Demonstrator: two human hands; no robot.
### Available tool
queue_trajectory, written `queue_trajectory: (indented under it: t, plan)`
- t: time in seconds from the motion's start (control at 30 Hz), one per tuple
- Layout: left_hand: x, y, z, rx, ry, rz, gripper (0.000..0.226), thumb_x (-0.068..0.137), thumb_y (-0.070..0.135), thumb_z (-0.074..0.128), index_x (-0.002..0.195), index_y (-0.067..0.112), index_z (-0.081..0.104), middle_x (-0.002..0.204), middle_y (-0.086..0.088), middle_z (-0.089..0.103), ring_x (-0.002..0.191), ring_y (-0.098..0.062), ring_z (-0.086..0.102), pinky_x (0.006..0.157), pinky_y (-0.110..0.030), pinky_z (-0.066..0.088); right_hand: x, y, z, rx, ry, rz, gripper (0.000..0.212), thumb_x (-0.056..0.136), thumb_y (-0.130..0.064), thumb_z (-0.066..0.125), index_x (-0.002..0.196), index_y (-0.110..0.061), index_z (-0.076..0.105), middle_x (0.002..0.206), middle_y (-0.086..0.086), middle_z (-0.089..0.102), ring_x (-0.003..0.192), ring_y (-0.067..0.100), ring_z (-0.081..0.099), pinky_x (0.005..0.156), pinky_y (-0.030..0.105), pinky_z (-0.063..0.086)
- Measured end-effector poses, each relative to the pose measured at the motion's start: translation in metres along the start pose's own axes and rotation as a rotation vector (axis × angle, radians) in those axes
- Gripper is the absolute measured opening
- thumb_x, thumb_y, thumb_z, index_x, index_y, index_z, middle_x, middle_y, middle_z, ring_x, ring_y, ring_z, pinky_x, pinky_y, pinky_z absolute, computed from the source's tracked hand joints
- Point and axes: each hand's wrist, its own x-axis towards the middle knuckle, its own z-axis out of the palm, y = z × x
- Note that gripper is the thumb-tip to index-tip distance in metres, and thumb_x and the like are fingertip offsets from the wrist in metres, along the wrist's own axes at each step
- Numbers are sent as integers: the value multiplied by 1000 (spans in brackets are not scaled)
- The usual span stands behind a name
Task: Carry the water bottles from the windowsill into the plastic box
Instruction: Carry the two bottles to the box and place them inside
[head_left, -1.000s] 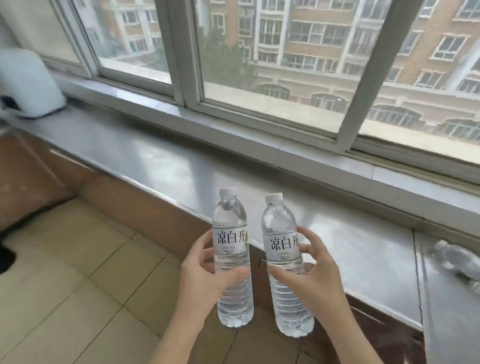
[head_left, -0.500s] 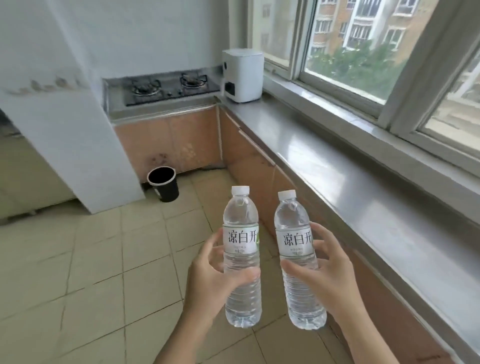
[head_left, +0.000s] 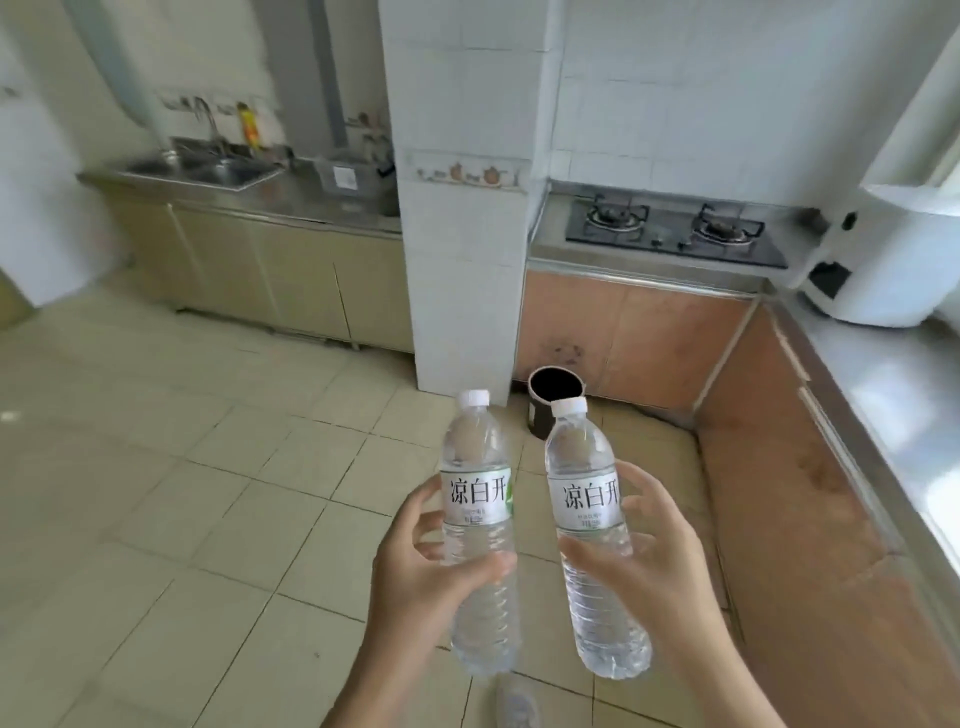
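Two water bottles in hand, one per hand, upright over the tiled floor (head_left: 218, 519), windowsill side off to my right.
Left hand (head_left: 421, 577) is wrapped round the left water bottle (head_left: 480, 535) just under its label; right hand (head_left: 660, 566) is wrapped round the right water bottle (head_left: 597, 545) the same way. Risks: both grips sit mid-body on smooth ribbed plastic, so a slip likely means a drop onto tile; the bottles are just beside each other and could knock together; the black bin (head_left: 553, 405) on the floor ahead and something pale low by my feet are trip hazards. Unclear: a clear plastic box (head_left: 343, 174) on the far counter by the sink (head_left: 208, 169) may be the target, too blurred to confirm. That pale thing at the bottom edge is cut off, can't identify it.
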Motion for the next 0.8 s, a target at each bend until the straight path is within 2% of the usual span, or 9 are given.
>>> queue_trajectory:
  t: [0.1,0.17,0.27,0.43,0.53,0.63,0.8]
  plan:
    - [53,6,7,5,109,-21,80,31,37,89,95,69,54,104,13,70,93,-13,67,82,-34,56,70,-9,12,-8,-71,-51,79,55,-28,88,116,-57,48,95,-23,66,76,3,68,78,42,56]
    - [87,14,10,-6,168,-28,81,32,35,91,98,67,55,104,11,70,91,-12,68,82,-37,57,114,-20,22,-36,-120,-86,77,55,-31,86,118,-54,48,98,-20,67,78,-2,65,80,38,55]
    - [139,26,11,-26,231,-26,82,39,26,95,104,56,56,103,10,69,79,1,66,69,-25,51,178,-33,42,-45,-191,-119,78,54,-33,85,118,-54,47,102,-17,65,77,-1,66,79,37,54]
    - [216,42,0,-66,338,-35,85,34,34,91,109,53,56,105,8,69,81,-4,68,63,-16,49,263,-50,83,-58,-287,-144,80,53,-35,87,116,-59,45,104,-21,62,82,-3,65,76,28,50]
    - [263,42,-11,-104,382,-39,92,33,33,92,116,47,56,106,7,70,80,-3,69,61,-13,49,312,-57,115,-67,-341,-165,79,52,-33,89,109,-64,43,103,-21,62,80,-4,65,76,29,52]
    - [318,38,-28,-121,411,-56,101,30,38,92,123,43,55,107,5,71,87,-11,70,66,-20,50,361,-64,153,-71,-374,-160,80,51,-34,88,114,-59,45,103,-17,65,80,-4,65,79,31,53]
    - [424,41,-65,-131,426,-70,91,35,29,93,117,44,57,101,9,72,86,-13,69,65,-22,50,447,-86,225,-89,-374,-150,81,50,-38,86,116,-58,44,103,-19,64,78,-1,66,80,39,55]
